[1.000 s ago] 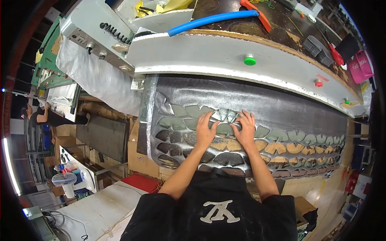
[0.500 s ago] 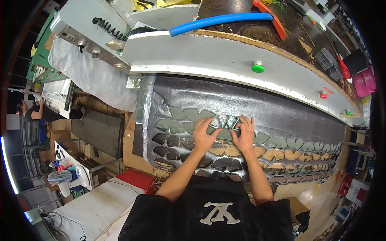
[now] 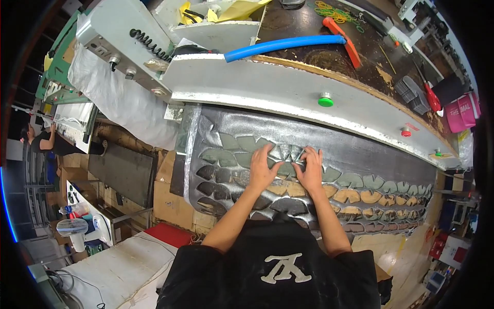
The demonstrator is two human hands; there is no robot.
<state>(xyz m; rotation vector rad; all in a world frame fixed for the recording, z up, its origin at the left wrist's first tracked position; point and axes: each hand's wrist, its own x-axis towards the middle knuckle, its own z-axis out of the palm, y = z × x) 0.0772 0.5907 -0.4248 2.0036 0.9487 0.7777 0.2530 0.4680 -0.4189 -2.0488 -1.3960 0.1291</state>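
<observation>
Both hands (image 3: 288,172) shifted along cutting mat (image 3: 360,154)

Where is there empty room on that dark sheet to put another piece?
The dark sheet is bare along its top, under the grey machine bar. Lower down, cut-out pieces crowd together around the left hand and right hand.

A blue hose (image 3: 284,45) lay across the workbench's near edge, above the grey machine beam (image 3: 288,95). An orange-handled tool (image 3: 343,39) sat just right of the hose, touching its end. A green button (image 3: 325,100) and a red button (image 3: 406,132) sat on the beam's face. A white fan (image 3: 73,229) stood at lower left. Pink cloth (image 3: 461,114) lay at the bench's right end.
</observation>
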